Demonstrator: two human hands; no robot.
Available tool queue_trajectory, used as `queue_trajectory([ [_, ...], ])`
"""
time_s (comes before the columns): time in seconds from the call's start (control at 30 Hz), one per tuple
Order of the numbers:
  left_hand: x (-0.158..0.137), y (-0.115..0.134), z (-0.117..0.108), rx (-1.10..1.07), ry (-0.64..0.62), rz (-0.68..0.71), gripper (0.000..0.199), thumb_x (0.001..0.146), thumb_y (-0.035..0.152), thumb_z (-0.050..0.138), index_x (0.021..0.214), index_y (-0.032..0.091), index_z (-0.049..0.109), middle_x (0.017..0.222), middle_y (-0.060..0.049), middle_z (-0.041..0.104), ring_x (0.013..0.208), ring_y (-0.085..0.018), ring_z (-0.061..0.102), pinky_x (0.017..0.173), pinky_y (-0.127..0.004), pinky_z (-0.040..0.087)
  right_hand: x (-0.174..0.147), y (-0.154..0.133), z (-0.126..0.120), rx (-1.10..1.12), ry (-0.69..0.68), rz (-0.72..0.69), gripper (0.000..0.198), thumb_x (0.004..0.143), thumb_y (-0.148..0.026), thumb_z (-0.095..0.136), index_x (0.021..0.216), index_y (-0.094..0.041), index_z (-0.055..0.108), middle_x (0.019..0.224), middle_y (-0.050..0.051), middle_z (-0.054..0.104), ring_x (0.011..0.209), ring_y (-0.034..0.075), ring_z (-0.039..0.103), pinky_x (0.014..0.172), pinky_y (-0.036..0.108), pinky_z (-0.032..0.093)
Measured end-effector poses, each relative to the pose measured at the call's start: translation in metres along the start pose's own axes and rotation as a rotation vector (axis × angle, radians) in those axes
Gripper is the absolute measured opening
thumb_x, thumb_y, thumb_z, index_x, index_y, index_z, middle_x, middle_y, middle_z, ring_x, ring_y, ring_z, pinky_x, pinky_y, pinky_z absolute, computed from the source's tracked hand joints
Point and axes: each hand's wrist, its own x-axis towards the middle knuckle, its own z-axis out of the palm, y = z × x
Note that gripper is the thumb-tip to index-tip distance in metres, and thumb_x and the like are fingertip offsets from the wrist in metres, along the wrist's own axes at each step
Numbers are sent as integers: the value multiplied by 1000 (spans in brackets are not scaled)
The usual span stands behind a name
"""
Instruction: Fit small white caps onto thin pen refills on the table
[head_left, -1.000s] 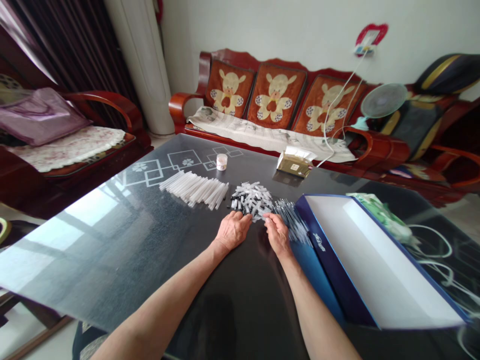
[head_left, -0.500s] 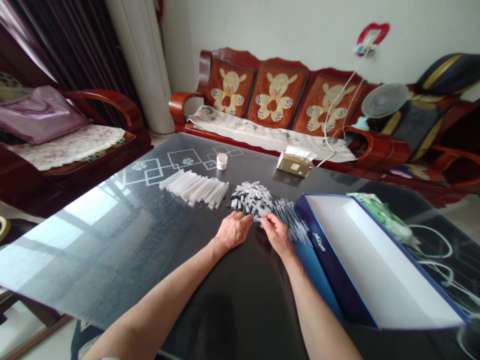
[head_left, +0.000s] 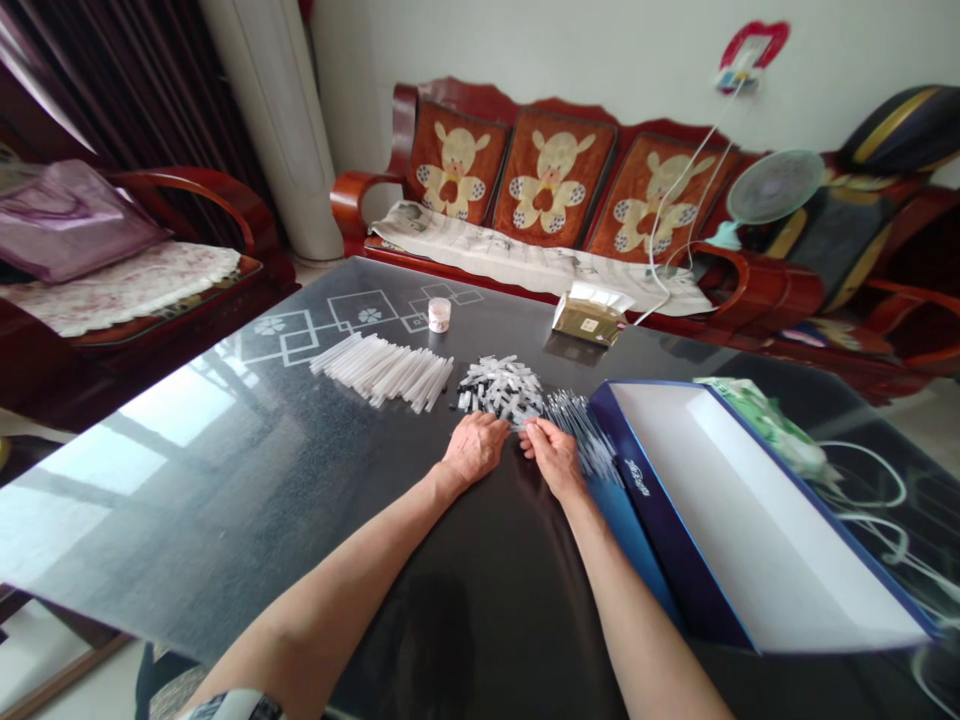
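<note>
Small white pieces [head_left: 501,383] in a messy heap on the dark table [head_left: 225,520], just past both hands. Left hand [head_left: 477,447] at the near edge, fingers curled – no way to tell if around anything. Right hand [head_left: 553,455] just beside, thumb and finger pinched, maybe on one small piece, too tiny to be sure. Long white tubes [head_left: 382,370] to the left, thin sticks [head_left: 585,435] to the right, all sorted by kind. Plenty of loose pieces left – how many done, hard to tell.
</note>
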Motion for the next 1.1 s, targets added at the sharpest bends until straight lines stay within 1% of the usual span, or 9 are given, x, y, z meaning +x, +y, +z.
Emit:
queue_trajectory([
  [0.27,2,-1,5,25,-7,23,30,98,24,37,86,17,64,82,-7,61,83,-19,56,79,-31,42,6,0,1,113,6,82,39,70,-46,71,92,-13,71,68,3,71,56,13,64,48,21,51],
  [0.47,0,-2,5,32,-5,31,30,98,23,36,88,17,64,83,-7,60,86,-20,54,80,-33,41,5,-7,3,210,14,163,34,65,-39,76,87,-13,71,65,2,70,53,11,62,46,20,51],
  [0.6,0,-1,5,26,-14,27,31,98,22,36,91,17,65,85,-8,60,88,-21,53,82,-34,41,4,-12,4,236,2,204,29,66,-35,76,84,-13,71,65,2,69,52,11,62,47,21,53],
  [0.83,-2,-2,6,34,22,43,31,98,21,35,93,17,65,85,-8,59,89,-22,52,80,-35,40,3,-16,8,323,3,285,21,67,-31,76,78,-14,68,61,1,68,48,9,60,46,20,52],
  [1.1,-2,0,3,67,-4,49,29,94,16,37,99,17,66,90,-10,61,92,-24,52,84,-39,40,5,-19,8,355,-26,312,18,67,-28,77,75,-15,68,58,2,67,47,10,60,44,21,53],
])
